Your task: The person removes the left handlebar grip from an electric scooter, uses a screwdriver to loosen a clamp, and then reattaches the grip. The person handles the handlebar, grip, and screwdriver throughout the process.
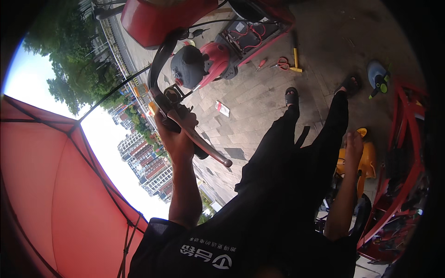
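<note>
My left hand (176, 134) is wrapped round the grip of a handlebar (160, 78), at the left of the head view. A metal brake lever (204, 143) with a rounded tip slants across in front of that hand. The bar leads up to a red scooter (162, 21), whose open compartment (243, 34) shows red wires. Low at my right side hangs my right hand (354, 146), its fingers curled together. Whether anything is inside them is hidden. Close by it are yellow plastic parts (367, 160); I cannot tell if they touch.
A yellow-handled hammer (295, 60), red-handled pliers (282, 63) and a red screwdriver (262, 64) lie on the paving beyond my feet. A white and red packet (222, 108) lies nearer. A red metal rack (394, 162) stands right; a red canopy (60, 185) hangs left.
</note>
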A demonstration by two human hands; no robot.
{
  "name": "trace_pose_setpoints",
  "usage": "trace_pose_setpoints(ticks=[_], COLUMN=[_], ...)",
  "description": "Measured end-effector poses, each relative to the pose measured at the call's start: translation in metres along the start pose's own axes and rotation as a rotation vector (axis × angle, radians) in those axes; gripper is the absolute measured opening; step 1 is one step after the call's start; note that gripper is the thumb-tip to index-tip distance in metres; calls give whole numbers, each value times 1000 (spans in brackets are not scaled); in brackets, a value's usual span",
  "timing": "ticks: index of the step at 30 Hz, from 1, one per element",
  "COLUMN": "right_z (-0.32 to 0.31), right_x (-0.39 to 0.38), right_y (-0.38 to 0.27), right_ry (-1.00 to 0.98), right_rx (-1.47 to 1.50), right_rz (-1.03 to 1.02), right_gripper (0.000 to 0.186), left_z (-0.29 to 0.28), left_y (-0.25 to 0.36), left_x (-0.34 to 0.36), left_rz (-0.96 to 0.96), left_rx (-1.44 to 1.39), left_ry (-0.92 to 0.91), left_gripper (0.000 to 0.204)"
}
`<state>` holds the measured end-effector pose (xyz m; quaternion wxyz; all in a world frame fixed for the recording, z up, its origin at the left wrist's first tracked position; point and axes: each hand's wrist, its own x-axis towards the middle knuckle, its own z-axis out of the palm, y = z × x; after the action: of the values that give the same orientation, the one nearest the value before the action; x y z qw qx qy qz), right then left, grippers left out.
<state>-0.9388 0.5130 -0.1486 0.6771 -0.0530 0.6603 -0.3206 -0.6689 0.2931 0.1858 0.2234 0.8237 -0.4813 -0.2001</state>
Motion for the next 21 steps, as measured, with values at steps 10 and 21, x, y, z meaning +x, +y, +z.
trace_pose_setpoints(ticks=[10,21], right_z=[-12,66], right_x=[111,133], right_y=[-157,-135], right_ry=[-288,-388], right_rx=[249,-118], right_rz=[-704,-355], right_gripper=[46,26], left_z=[-7,3], left_y=[-8,-3], left_x=[4,3], left_rz=[-140,86], left_rx=[-262,-214], left_ry=[51,54], left_gripper=[52,39])
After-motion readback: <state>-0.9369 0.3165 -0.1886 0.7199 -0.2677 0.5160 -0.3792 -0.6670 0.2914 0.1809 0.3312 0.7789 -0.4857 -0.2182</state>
